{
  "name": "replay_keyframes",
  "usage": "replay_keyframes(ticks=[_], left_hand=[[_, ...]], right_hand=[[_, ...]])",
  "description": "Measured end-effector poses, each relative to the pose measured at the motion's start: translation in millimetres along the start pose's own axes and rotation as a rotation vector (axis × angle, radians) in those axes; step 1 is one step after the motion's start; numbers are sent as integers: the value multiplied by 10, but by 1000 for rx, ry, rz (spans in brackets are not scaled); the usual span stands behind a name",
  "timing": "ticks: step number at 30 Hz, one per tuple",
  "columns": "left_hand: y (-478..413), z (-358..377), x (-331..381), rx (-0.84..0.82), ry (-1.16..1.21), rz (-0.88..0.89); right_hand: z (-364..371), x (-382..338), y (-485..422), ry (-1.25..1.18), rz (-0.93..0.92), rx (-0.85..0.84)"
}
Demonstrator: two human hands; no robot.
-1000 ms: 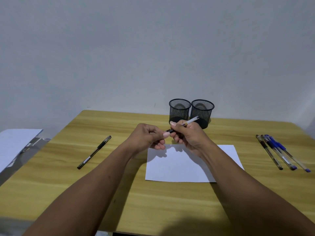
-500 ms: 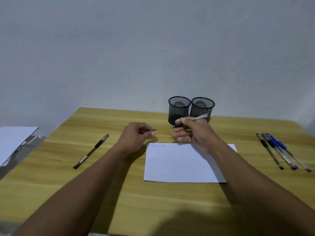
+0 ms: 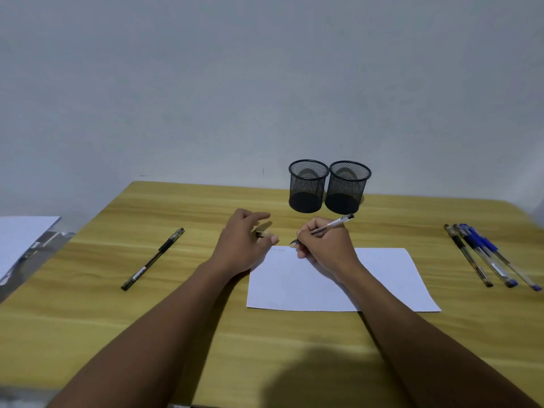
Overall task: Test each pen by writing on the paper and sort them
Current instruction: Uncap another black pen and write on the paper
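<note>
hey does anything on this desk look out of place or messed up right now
Nothing looks spilled or damaged. The one oddity: a black pen lies alone on the table's left side, far from the pen group at right. Both mesh cups stand upright. The right hand holds a pen over the paper.

Dim, flat, cool light. Large soft shadow on bench (image 3: pixel 294 348) near edge, faint ones under both forearms. No glare. Wide-angle bowing at edges; overall slightly soft, corners smeared.
</note>
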State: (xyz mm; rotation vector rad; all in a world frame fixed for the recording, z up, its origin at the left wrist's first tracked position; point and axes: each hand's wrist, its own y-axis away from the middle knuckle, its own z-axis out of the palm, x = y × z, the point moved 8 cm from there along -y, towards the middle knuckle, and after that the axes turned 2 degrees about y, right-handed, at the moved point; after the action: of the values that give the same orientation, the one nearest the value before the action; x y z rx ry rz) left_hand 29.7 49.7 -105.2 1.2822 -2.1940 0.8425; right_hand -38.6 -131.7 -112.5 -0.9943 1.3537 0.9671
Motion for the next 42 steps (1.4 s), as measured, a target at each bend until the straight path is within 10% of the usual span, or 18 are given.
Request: replay_keyframes(ticks=[8, 42], left_hand=[[381, -118, 295, 86, -272, 301], [350, -77, 259, 55, -195, 266]], right_hand=[[47, 6, -44, 80, -77, 44], [41, 83, -91, 32, -130, 41]])
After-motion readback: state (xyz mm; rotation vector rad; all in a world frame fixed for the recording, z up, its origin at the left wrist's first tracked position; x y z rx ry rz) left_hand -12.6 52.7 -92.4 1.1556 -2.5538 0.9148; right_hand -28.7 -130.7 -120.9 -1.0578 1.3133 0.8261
